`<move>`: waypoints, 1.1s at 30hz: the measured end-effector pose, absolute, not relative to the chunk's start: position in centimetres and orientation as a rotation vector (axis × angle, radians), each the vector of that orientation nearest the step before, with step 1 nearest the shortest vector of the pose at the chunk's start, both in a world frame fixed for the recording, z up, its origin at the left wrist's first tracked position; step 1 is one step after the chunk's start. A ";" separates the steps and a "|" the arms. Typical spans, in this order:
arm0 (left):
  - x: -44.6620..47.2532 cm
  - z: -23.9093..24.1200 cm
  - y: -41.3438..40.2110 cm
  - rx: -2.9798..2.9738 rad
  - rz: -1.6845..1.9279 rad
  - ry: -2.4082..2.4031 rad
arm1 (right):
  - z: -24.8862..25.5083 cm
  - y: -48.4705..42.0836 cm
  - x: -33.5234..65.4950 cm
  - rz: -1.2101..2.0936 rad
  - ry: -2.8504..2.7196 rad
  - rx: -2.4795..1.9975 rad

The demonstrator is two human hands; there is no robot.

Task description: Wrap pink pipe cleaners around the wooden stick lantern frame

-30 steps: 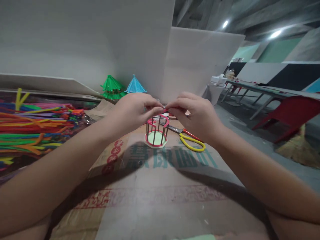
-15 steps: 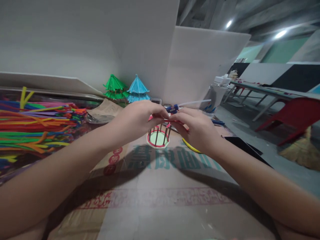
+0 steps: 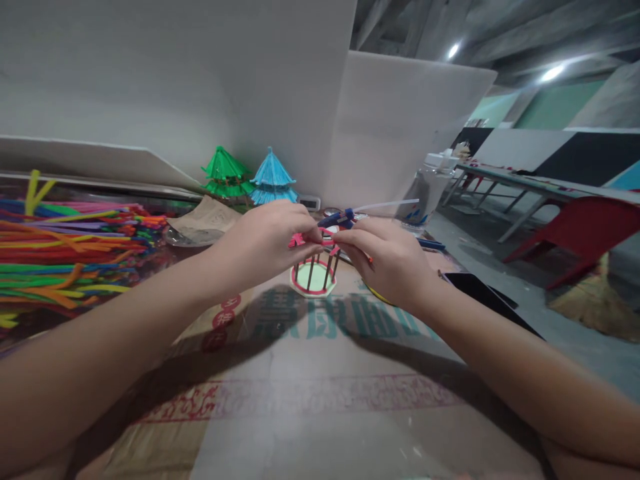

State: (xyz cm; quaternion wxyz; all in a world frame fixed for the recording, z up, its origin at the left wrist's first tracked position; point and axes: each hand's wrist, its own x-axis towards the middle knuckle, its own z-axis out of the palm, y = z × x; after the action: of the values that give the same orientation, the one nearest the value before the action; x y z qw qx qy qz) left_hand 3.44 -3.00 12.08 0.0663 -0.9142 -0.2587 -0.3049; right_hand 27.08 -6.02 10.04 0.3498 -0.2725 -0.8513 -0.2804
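A small pavilion-like frame (image 3: 311, 275) stands on the table, with several dark posts rising from a pale green, red-edged base (image 3: 320, 288). Along its top runs a pinkish-red pipe-cleaner ring (image 3: 327, 242). My left hand (image 3: 270, 233) pinches the ring's left side between thumb and fingers. On the other side, the fingers of my right hand (image 3: 390, 257) are closed on the ring too, with the fingertips partly hidden. Just behind the hands lies a blue glue gun (image 3: 344, 217) with a translucent glue stick (image 3: 387, 204) in it.
Bundles of coloured pipe cleaners (image 3: 65, 247) fill the left side. A green tiered roof (image 3: 226, 175) and a blue one (image 3: 273, 179) stand at the back by a white panel (image 3: 410, 120). A black flat object (image 3: 480, 297) lies right; a red chair (image 3: 580, 230) stands beyond.
My fingertips have moved slightly apart, so more of the red ring shows between them. The whole view has shifted a little, and the frame stays in place on the table.
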 end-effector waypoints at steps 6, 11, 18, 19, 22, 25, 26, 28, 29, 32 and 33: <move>3.2 12.2 -2.8 -2.745 -0.855 -0.797 | 10.0 -6.3 27.0 -0.728 -2.229 -0.688; 2.4 12.7 -1.7 -2.814 -0.703 -0.803 | 9.8 -6.0 27.2 -0.641 -2.286 -0.752; 2.1 11.8 -0.2 -2.814 -0.692 -0.817 | 8.9 -4.9 27.2 -0.338 -2.274 -0.799; 2.1 11.7 -0.2 -2.816 -0.685 -0.821 | 8.8 -4.8 27.2 -0.314 -2.269 -0.795; 2.3 11.5 -0.5 -2.836 -0.643 -0.842 | 8.6 -4.7 27.1 -0.259 -2.281 -0.813; 2.4 11.6 -0.7 -2.835 -0.639 -0.829 | 8.5 -4.6 27.2 -0.188 -2.292 -0.831; 2.4 11.6 -0.7 -2.831 -0.639 -0.820 | 8.5 -4.6 27.2 -0.169 -2.290 -0.825; 2.4 11.7 -0.8 -2.827 -0.629 -0.809 | 8.4 -4.4 27.3 -0.142 -2.281 -0.797; 2.5 11.7 -0.7 -2.828 -0.620 -0.809 | 8.4 -4.4 27.3 -0.136 -2.276 -0.782; 2.5 11.7 -0.7 -2.824 -0.596 -0.817 | 8.4 -4.4 27.4 -0.123 -2.274 -0.778; 2.5 11.7 -0.8 -2.820 -0.594 -0.819 | 8.4 -4.4 27.4 -0.123 -2.276 -0.785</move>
State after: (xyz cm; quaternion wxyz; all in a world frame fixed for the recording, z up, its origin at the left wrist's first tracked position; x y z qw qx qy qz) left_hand 2.51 -0.75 11.71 0.0727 -0.9388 -0.2726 -0.1976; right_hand 27.40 -4.37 8.37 0.3573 -0.3043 -0.8818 -0.0476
